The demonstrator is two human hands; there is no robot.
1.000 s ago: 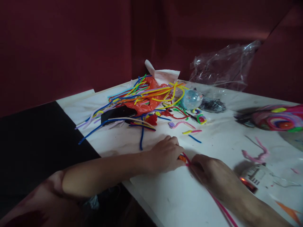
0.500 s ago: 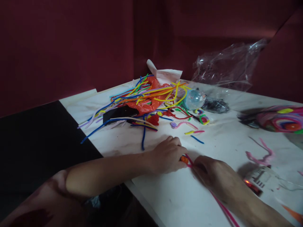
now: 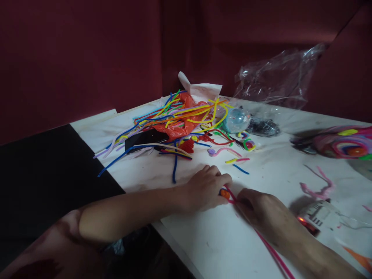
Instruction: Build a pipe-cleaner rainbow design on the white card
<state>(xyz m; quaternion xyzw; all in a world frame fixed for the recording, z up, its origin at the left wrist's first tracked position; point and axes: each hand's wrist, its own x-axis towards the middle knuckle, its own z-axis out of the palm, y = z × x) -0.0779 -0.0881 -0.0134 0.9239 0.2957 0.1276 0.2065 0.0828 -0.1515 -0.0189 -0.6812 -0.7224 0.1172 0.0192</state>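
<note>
My left hand (image 3: 207, 190) is closed around a small coil of pipe cleaner (image 3: 224, 193) with an orange middle and a dark blue ring. A pink pipe cleaner (image 3: 274, 252) loops at this coil and runs under my right hand (image 3: 257, 211) toward the bottom edge. The fingers of my right hand are pinched on the pink strand just beside the coil. Fingertips of both hands are partly hidden. Short cut pieces, among them a blue pipe cleaner piece (image 3: 241, 169), lie on the white table (image 3: 200, 240) beyond my hands.
A heap of colourful pipe cleaners (image 3: 174, 120) lies at the back left. Behind it are a clear ball (image 3: 236, 119) and a crumpled plastic bag (image 3: 276, 77). To the right stand a glue gun (image 3: 318, 217) with a red light and a large piece covered in coiled pipe cleaners (image 3: 345, 143).
The view has shifted slightly. The coil's orange middle shows a little more between my hands; both hands keep their hold.
</note>
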